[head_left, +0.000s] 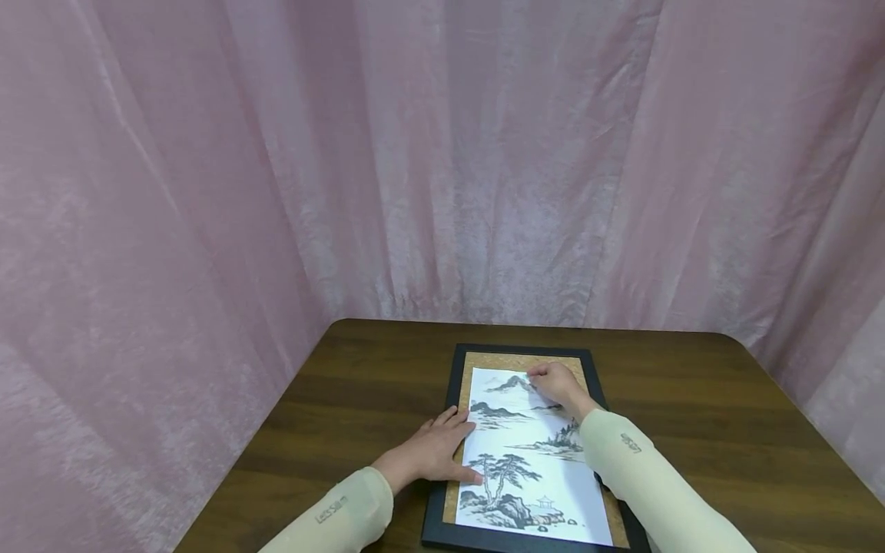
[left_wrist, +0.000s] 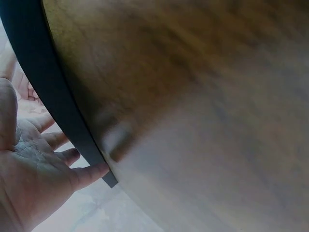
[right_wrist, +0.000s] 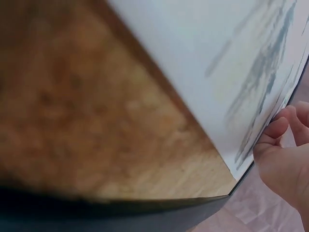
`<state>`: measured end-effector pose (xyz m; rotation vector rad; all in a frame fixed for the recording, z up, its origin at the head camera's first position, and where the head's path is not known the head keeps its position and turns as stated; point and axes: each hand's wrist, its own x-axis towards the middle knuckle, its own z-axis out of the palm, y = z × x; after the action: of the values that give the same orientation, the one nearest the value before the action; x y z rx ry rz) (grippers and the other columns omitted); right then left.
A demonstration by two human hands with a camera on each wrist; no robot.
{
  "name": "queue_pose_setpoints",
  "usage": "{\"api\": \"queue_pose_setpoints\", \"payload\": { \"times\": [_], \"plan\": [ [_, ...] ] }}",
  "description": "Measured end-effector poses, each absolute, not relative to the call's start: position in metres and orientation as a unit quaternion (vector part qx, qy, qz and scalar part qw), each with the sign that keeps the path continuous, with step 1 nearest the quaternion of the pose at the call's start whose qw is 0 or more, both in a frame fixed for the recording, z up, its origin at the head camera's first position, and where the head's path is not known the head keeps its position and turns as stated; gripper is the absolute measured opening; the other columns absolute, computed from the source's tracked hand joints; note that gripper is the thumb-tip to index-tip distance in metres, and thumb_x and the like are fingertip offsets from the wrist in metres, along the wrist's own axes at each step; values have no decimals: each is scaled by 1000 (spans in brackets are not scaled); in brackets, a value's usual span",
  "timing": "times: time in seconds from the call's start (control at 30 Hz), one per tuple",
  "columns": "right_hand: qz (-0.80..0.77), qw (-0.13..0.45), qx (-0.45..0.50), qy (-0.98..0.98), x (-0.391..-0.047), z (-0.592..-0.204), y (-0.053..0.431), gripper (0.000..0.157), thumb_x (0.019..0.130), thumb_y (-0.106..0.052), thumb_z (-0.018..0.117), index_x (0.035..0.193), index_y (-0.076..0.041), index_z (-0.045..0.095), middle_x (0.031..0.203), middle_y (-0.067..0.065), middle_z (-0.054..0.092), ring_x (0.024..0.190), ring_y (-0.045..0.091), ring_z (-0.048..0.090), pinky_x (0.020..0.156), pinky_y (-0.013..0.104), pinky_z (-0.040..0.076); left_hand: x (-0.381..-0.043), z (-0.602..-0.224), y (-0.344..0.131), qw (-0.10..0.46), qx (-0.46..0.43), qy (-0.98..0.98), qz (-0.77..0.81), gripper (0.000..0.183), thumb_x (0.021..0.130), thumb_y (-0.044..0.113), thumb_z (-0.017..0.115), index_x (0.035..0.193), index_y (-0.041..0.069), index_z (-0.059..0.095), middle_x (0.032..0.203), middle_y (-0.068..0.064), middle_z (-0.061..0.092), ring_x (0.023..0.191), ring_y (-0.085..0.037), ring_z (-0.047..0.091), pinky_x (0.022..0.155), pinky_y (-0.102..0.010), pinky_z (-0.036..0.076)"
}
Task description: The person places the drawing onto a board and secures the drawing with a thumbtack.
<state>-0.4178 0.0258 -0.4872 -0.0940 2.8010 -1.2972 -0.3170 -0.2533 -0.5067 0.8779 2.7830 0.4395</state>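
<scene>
A white sheet with a landscape ink painting (head_left: pixel 508 438) lies on a black-framed cork board (head_left: pixel 525 359). My left hand (head_left: pixel 432 452) rests with fingers spread at the board's left side, its thumb and fingertips over the sheet's left edge. In the left wrist view, a fingertip of the left hand (left_wrist: pixel 41 162) meets the black frame (left_wrist: pixel 58 92). My right hand (head_left: pixel 558 384) is at the sheet's top edge, fingers bent and fingertips bunched, covering the upper right corner. In the right wrist view, the right hand (right_wrist: pixel 285 150) overlaps the sheet's edge; I cannot tell what its fingertips hold.
The board lies on a dark brown wooden table (head_left: pixel 373 376) with rounded far corners. Pink velvet curtains (head_left: pixel 442 169) hang behind the table and at both sides. Both forearms wear pale sleeves (head_left: pixel 643 461).
</scene>
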Motion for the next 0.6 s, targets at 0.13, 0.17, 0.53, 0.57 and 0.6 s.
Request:
{"api": "queue_pose_setpoints", "payload": {
  "times": [0.13, 0.17, 0.53, 0.57, 0.6],
  "plan": [
    [-396, 5, -40, 917, -416, -490, 30, 30, 100, -11, 53, 124, 1, 68, 131, 23, 59, 125, 39, 52, 102, 53, 41, -315, -506, -251, 95, 299, 939, 137, 97, 80, 75, 61, 155, 18, 36, 164, -7, 21, 151, -26, 12, 113, -58, 23],
    [-393, 0, -42, 919, -414, -490, 31, 30, 100, -12, 54, 124, 0, 67, 132, 22, 59, 125, 40, 52, 102, 53, 41, -314, -506, -250, 96, 300, 940, 133, 98, 80, 76, 61, 155, 19, 36, 164, -7, 20, 151, -26, 12, 113, -58, 23],
    [-383, -14, -51, 922, -401, -467, 70, 37, 104, -17, 49, 133, 3, 60, 134, 26, 57, 123, 43, 53, 98, 54, 45, -326, -491, -255, 64, 277, 946, 157, 90, 86, 74, 55, 153, 16, 41, 162, -10, 24, 150, -29, 17, 115, -57, 21],
    [-380, -15, -51, 923, -400, -464, 75, 38, 104, -18, 49, 134, 3, 59, 134, 26, 57, 123, 43, 53, 96, 54, 47, -330, -490, -258, 58, 272, 947, 160, 90, 87, 74, 53, 153, 15, 40, 162, -11, 24, 150, -30, 18, 114, -58, 21],
    [-372, -19, -55, 926, -399, -462, 80, 38, 104, -18, 48, 134, 4, 58, 134, 27, 57, 122, 44, 54, 94, 54, 48, -334, -489, -261, 53, 266, 949, 162, 90, 88, 74, 52, 153, 14, 40, 162, -12, 24, 149, -31, 18, 114, -58, 21]
  ]
}}
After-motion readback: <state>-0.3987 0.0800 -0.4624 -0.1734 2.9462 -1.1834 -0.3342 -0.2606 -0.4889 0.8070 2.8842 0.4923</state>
